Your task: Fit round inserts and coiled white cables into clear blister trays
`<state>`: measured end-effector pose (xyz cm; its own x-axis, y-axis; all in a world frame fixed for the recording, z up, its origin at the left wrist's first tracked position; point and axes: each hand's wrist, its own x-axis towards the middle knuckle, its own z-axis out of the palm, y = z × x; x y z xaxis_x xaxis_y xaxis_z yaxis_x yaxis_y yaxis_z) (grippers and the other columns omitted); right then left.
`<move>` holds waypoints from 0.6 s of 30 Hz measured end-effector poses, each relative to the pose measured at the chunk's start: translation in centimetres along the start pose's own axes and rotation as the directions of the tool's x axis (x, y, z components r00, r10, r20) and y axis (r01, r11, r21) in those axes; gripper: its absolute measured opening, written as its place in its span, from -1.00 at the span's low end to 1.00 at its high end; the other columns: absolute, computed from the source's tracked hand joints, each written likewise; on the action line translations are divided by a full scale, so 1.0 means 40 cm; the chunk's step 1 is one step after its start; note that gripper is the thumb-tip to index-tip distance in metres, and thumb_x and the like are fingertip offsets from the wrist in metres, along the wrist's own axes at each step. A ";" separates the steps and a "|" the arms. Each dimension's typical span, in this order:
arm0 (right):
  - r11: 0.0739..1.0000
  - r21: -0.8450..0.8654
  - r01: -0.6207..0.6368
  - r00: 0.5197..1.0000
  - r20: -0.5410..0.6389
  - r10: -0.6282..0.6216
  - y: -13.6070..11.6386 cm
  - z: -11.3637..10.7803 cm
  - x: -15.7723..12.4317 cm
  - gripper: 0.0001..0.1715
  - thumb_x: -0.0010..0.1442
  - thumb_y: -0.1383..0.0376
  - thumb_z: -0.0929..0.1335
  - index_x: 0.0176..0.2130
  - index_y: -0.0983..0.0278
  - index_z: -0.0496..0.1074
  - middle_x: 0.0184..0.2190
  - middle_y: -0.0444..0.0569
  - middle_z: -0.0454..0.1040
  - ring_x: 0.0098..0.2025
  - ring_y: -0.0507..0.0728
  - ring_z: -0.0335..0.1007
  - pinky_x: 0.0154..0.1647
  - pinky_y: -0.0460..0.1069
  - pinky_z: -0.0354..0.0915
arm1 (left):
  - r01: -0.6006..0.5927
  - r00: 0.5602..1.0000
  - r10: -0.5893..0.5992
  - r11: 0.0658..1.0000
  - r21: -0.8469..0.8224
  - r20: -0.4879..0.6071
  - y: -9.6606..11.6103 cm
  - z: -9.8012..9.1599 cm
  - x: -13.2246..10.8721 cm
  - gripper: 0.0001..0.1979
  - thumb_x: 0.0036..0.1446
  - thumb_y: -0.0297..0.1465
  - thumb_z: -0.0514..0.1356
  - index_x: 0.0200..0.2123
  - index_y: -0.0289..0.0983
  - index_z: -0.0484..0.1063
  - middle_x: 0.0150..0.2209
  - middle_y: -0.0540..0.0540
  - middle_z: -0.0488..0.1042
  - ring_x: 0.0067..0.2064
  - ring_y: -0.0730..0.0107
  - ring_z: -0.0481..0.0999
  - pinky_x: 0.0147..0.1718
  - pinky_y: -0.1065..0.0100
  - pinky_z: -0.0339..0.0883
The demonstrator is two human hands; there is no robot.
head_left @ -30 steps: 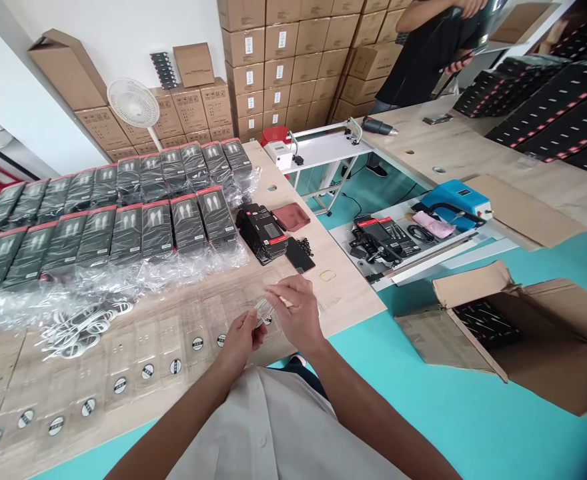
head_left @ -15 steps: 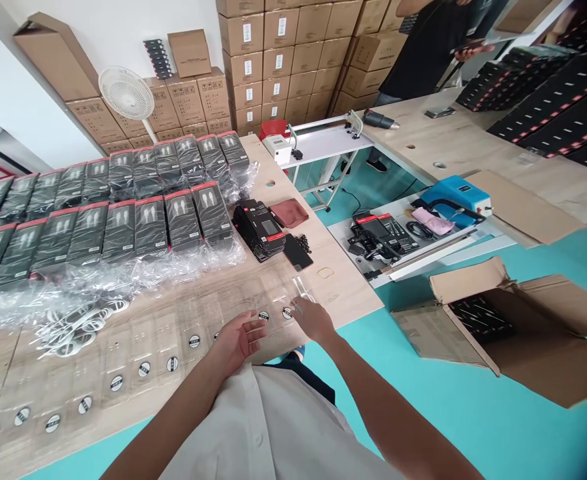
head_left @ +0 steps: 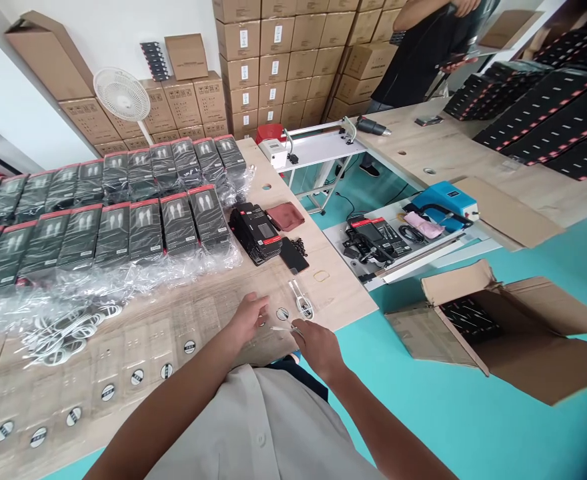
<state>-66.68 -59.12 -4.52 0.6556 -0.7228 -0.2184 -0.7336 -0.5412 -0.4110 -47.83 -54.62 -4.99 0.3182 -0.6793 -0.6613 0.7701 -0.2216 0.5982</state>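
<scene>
My right hand (head_left: 318, 347) is closed on a thin white cable (head_left: 278, 327), whose pale end points left from the fingertips. To its left, my left hand (head_left: 249, 319) hovers low over the table, fingers slightly bent and apart, with nothing seen in it. Below both hands runs a row of clear plastic pieces with round black-and-white stickers (head_left: 189, 347). Just beyond the right hand, a coiled white cable (head_left: 303, 305) lies on the wooden table (head_left: 348, 303). A heap of loose white cables (head_left: 63, 333) is at the left.
Plastic-wrapped black boxes (head_left: 211, 217) stand in two rows. Near them are a stack of black packs (head_left: 258, 233), a brown pouch (head_left: 286, 217) and a yellow rubber band (head_left: 321, 275). An open carton (head_left: 523, 347) is at the right. A co-worker (head_left: 413, 60) stands behind.
My right hand has drawn back from the coiled cable, which now lies free, and grips another white cable. My left hand has moved slightly up and right.
</scene>
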 end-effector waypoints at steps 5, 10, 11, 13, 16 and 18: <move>0.745 0.657 -0.115 0.991 0.128 0.040 -0.050 -0.044 -0.009 -0.67 0.25 0.00 0.25 -0.16 0.18 0.31 -0.51 -0.15 0.46 -0.48 0.09 0.38 -0.44 -0.05 0.17 | -0.161 0.987 0.161 0.984 -0.079 0.000 0.013 0.018 -0.028 -0.66 -0.17 -0.54 0.38 -0.29 -0.27 0.35 -0.27 -0.11 0.54 -0.21 0.30 0.58 -0.30 0.36 0.42; 0.240 0.926 -0.290 0.956 0.289 0.041 -0.102 -0.075 0.026 -0.54 0.13 -0.12 0.31 -0.39 0.22 0.25 -0.52 -0.14 0.46 -0.55 0.03 0.34 -0.55 -0.07 0.17 | -0.218 0.974 0.222 0.972 -0.085 0.045 0.017 -0.008 -0.079 -0.69 -0.18 -0.52 0.38 -0.32 -0.25 0.39 -0.34 -0.02 0.49 -0.25 0.37 0.53 -0.30 0.36 0.43; 0.209 0.930 -0.303 0.953 0.299 0.053 -0.113 -0.079 0.033 -0.54 0.10 -0.11 0.33 -0.39 0.22 0.27 -0.53 -0.14 0.45 -0.55 0.03 0.34 -0.55 -0.08 0.18 | -0.224 0.972 0.229 0.970 -0.092 0.047 0.018 -0.010 -0.087 -0.68 -0.17 -0.52 0.37 -0.29 -0.25 0.39 -0.33 -0.02 0.49 -0.24 0.37 0.53 -0.29 0.35 0.43; 0.170 0.933 -0.316 0.949 0.306 0.080 -0.130 -0.085 0.045 -0.54 0.08 -0.11 0.36 -0.40 0.23 0.30 -0.55 -0.14 0.44 -0.56 0.03 0.32 -0.56 -0.08 0.19 | -0.254 0.966 0.258 0.962 -0.104 0.030 0.021 -0.012 -0.098 -0.60 -0.13 -0.52 0.35 -0.17 -0.21 0.38 -0.28 -0.02 0.47 -0.21 0.36 0.53 -0.23 0.31 0.45; 0.151 0.944 -0.295 0.954 0.282 0.102 -0.147 -0.087 0.061 -0.54 0.04 -0.09 0.40 -0.42 0.23 0.31 -0.54 -0.14 0.44 -0.57 0.01 0.31 -0.56 -0.07 0.21 | -0.362 0.932 0.362 0.929 -0.071 -0.018 0.036 -0.012 -0.111 -0.31 -0.07 -0.50 0.34 0.13 -0.03 0.22 -0.18 0.00 0.43 -0.21 0.37 0.55 -0.17 0.21 0.47; 0.161 0.951 -0.265 0.961 0.247 0.121 -0.155 -0.088 0.071 -0.55 0.00 -0.06 0.43 -0.43 0.23 0.30 -0.54 -0.15 0.44 -0.57 0.02 0.32 -0.56 -0.06 0.24 | -0.434 0.901 0.434 0.900 -0.031 -0.024 0.049 -0.014 -0.120 -0.22 -0.05 -0.48 0.34 0.21 0.08 0.14 -0.12 0.00 0.40 -0.21 0.39 0.55 -0.16 0.20 0.48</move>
<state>-60.88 -59.33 0.51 0.5856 -0.6542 -0.4786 -0.1214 0.5130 -0.8497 -47.54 -51.40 -0.87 0.6340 -0.6911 -0.3471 0.5720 0.1170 0.8119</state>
